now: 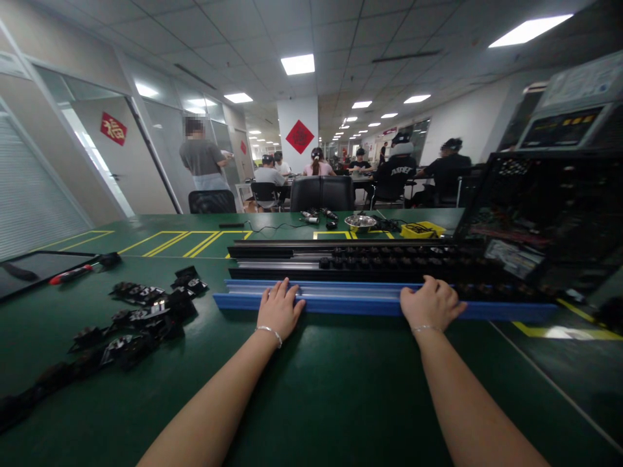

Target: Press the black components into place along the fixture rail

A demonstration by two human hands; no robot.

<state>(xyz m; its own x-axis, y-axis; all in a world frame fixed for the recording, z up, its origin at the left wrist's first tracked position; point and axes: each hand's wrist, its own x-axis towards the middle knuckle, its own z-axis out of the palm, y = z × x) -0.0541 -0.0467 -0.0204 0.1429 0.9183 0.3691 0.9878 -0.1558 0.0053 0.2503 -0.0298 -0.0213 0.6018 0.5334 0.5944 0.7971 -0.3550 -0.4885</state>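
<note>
A long blue channel rail (353, 303) lies across the green table in front of me. My left hand (280, 307) grips it toward its left end, fingers over the walls and thumb to the right. Farther right, my right hand (431, 303) holds the same rail with bent fingers; some fingertips are hidden inside the channel. Just behind stand black channel rails (272, 273), parallel to the blue one. Small black parts (379, 258) sit in rows along them. Dark pieces also show at the blue rail's right end, too dim to make out.
Several black parts with white markings (146, 314) are heaped on the left, near a red-handled screwdriver (73, 274) and a dark tray (46, 263). A metal bowl (360, 224) and yellow tray (422, 229) stand at the back. A tall dark rack (549, 207) rises at right. People sit beyond.
</note>
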